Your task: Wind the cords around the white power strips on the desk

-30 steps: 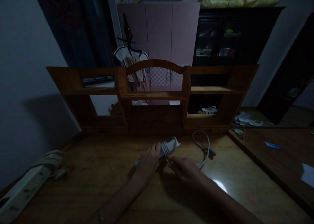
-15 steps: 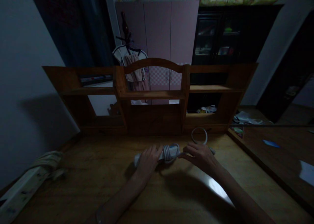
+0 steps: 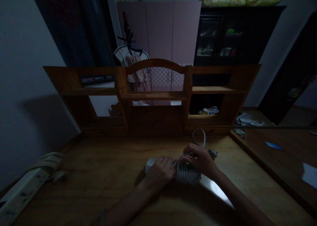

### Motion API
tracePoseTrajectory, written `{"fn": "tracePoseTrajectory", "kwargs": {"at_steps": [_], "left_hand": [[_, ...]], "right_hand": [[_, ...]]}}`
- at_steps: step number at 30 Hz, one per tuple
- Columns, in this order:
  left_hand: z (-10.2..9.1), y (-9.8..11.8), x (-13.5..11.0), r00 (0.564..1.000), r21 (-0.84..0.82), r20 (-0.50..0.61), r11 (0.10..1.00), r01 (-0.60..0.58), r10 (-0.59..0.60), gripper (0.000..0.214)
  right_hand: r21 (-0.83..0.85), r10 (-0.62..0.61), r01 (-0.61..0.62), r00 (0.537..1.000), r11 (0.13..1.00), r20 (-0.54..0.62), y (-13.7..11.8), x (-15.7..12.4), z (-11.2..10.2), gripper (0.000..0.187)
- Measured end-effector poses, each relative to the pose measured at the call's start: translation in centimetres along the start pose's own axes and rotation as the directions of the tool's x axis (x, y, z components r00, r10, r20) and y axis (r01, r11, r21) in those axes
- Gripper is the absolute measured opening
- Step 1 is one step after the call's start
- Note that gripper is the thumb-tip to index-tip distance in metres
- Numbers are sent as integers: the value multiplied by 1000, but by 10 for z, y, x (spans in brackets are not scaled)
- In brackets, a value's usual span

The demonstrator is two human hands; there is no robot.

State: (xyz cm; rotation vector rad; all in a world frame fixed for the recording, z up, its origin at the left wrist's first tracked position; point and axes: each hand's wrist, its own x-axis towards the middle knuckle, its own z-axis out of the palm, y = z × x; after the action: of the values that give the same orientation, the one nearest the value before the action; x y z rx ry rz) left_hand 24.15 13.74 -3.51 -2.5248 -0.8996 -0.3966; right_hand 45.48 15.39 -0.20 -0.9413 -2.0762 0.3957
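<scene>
A white power strip (image 3: 184, 174) with its cord wound round it lies on the wooden desk (image 3: 104, 183), just in front of me. My left hand (image 3: 160, 171) is closed over the strip's left half. My right hand (image 3: 200, 160) grips the cord at the strip's right end, fingers curled. A loose loop of white cord (image 3: 199, 137) rises behind my right hand, and the plug (image 3: 213, 153) lies beside it on the desk.
A wooden shelf unit (image 3: 153, 95) stands along the desk's back edge. A second white power strip (image 3: 27, 184) lies at the left edge by the wall. A lower side desk (image 3: 284, 153) with papers runs to the right. The room is dim.
Both hands and the strip have moved nearer to me. More cord is wound on the strip, and the loose loop behind has shortened. My right hand has come over the strip's right end.
</scene>
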Motion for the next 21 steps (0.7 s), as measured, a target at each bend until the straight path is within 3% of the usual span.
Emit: {"fn": "tracePoseTrajectory", "kwargs": {"at_steps": [4, 8, 13, 21], "left_hand": [[-3, 2, -4, 992, -6, -100, 997, -74, 73, 23], [-4, 4, -6, 974, -65, -211, 994, -92, 77, 26], [-9, 1, -9, 974, -190, -224, 979, -69, 25, 34], [-13, -7, -14, 975, -284, -223, 957, -68, 3, 37]], "right_hand": [[138, 153, -174, 976, 975, 152, 6, 3, -2, 28], [303, 191, -295, 925, 906, 329, 13, 4, -3, 31], [366, 207, -311, 932, 877, 297, 18, 5, -1, 29], [280, 173, -257, 941, 925, 291, 22, 2, 15, 31]]}}
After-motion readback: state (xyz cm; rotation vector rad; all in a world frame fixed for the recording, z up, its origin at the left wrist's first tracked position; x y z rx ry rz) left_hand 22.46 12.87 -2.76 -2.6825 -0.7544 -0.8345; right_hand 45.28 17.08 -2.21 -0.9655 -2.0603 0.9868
